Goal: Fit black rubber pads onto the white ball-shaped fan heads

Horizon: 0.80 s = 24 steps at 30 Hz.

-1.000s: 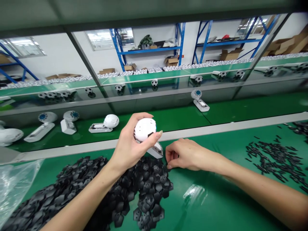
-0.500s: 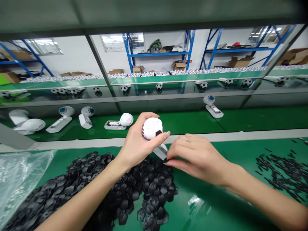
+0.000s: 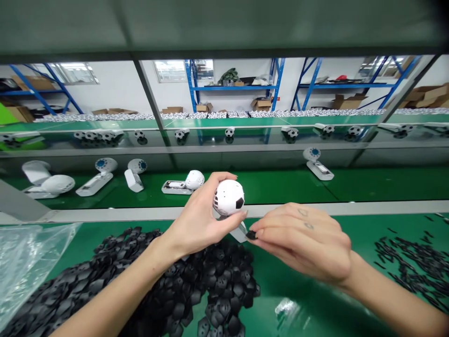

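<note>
My left hand (image 3: 199,213) had its fingers curled firmly round one white ball-shaped housing (image 3: 228,196), which had a row of vent slits on its left and a black patch facing up and to my right. A white base (image 3: 240,232) stuck out beneath it, its long axis slanting down to the right. My right hand (image 3: 301,243) was almost closed, pinching one small black piece (image 3: 251,235) just beside that base.

Below lay a heap of black hexagonal pieces (image 3: 217,281), too many to count, on the green bench (image 3: 308,299). Loose black strips (image 3: 410,262) lay to the right, a clear plastic bag (image 3: 28,262) to the left. Farther off, five white units (image 3: 94,182) sat on a green belt (image 3: 386,185), with blue shelving (image 3: 235,87) beyond.
</note>
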Tool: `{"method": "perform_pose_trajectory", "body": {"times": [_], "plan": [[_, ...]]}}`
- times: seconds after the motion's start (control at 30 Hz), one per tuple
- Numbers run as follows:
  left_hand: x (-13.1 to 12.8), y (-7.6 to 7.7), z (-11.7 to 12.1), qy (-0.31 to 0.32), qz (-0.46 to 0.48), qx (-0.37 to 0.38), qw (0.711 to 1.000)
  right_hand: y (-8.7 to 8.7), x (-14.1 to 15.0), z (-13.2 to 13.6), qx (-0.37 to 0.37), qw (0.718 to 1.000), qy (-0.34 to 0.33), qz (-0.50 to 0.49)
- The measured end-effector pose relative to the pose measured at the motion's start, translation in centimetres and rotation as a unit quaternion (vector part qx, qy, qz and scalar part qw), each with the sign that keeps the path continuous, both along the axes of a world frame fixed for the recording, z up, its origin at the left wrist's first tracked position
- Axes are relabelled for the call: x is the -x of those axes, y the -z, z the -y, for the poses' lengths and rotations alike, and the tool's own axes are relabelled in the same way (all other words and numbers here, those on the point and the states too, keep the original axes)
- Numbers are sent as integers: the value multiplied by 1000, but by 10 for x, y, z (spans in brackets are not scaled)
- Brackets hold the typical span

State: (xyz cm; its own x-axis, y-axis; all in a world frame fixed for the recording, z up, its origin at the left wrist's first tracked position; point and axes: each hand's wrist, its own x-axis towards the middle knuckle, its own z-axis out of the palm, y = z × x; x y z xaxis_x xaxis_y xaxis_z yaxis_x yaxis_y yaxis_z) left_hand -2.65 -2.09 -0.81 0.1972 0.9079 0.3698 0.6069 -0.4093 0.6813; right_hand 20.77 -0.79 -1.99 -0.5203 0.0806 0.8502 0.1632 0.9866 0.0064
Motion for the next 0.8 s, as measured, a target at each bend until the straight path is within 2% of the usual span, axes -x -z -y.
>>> {"method": "perform_pose_trajectory", "body": {"times": [0.1, 0.2, 0.3, 0.43, 0.5, 0.6, 0.8], "plan": [[3, -4, -2, 18, -15, -23, 999, 2, 3, -2, 86, 996, 11, -36], [3, -7, -3, -14, 39, -11, 999, -1, 3, -2, 190, 978, 21, -80], [-4, -7, -1, -42, 139, 58, 988, -6, 5, -2, 315, 938, 25, -142], [-18, 3, 4, -11, 246, 146, 958, -6, 10, 0, 467, 870, -10, -157], [-24, 7, 5, -9, 259, 162, 952, -4, 12, 2, 502, 857, -15, -117], [-29, 10, 8, -13, 257, 187, 948, 0, 11, 4, 520, 852, -8, -62], [-34, 4, 11, -25, 235, 189, 953, 1, 13, 6, 532, 846, 13, -33]]}}
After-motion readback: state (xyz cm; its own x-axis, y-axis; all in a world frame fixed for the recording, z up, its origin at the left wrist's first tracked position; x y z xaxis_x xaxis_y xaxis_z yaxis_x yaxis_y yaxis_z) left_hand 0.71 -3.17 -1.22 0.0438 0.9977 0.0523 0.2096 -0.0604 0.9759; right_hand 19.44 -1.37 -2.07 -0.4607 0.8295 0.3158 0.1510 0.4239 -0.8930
